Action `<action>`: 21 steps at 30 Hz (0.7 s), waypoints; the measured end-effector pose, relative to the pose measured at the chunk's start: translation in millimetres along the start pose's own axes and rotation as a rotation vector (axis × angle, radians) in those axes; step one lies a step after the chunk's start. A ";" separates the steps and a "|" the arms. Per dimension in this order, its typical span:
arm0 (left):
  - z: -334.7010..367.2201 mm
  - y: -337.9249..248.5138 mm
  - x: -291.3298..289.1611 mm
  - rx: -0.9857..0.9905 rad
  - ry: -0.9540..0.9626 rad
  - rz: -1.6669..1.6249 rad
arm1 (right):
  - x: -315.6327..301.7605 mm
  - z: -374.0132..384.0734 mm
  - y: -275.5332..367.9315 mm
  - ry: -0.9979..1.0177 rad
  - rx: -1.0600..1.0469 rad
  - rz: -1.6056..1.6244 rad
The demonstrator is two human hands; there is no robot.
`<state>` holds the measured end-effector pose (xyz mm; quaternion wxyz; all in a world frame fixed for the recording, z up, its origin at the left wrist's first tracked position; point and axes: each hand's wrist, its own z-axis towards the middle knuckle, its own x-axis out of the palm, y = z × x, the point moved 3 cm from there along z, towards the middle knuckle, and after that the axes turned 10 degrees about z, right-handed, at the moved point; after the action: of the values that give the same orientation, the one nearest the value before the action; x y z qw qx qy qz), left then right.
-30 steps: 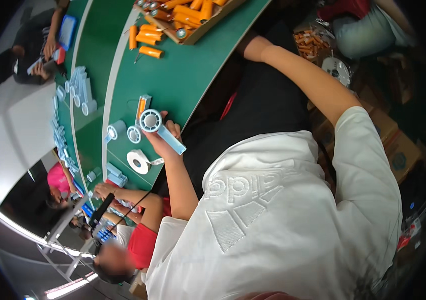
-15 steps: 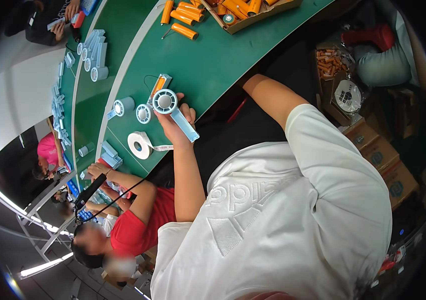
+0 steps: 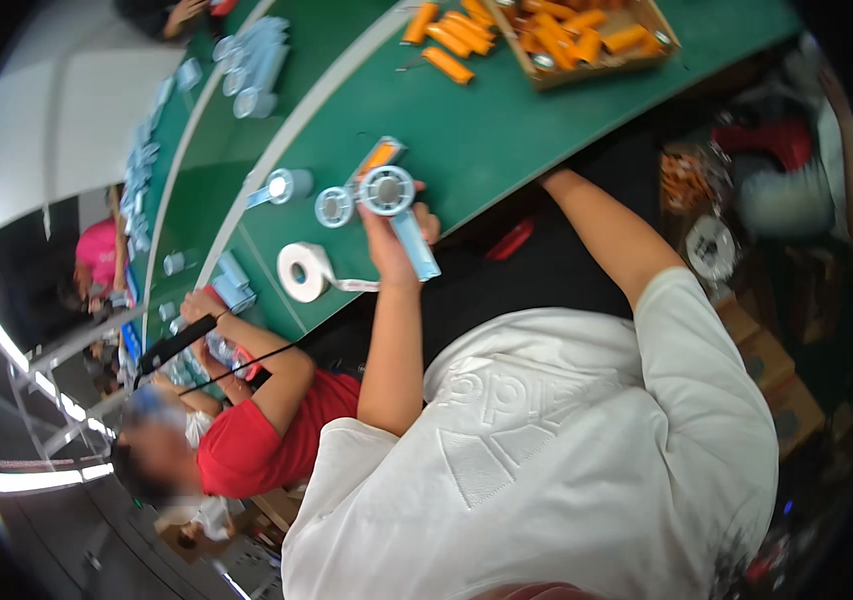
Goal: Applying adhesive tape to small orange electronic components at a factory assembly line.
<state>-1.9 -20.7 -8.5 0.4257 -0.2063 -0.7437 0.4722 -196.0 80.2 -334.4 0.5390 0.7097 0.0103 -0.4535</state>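
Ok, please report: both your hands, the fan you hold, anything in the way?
Left hand holding light-blue fan near green table's edge. Right hand hidden, forearm ending at same edge. Second fan close beside, white tape roll further left.

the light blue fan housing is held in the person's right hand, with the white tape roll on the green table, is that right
The hand is wrong: the head view shows the light blue fan housing held in the person's left hand, with the white tape roll on the green table.
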 end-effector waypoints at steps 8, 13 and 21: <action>4.8 10.1 28.1 -0.042 -0.012 0.096 | -71.5 -28.9 55.6 -0.102 0.057 -0.131; 5.9 17.1 17.1 -0.111 0.051 0.066 | -87.9 -34.7 76.8 -0.117 0.039 0.367; 6.2 11.7 16.9 -0.053 0.012 0.033 | -197.1 -105.6 164.4 0.759 0.082 0.047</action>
<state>-17.6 -6.5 -12.6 0.4169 -0.2326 -0.7498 0.4582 -162.4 186.6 -80.4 0.4784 0.8481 0.1746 -0.1459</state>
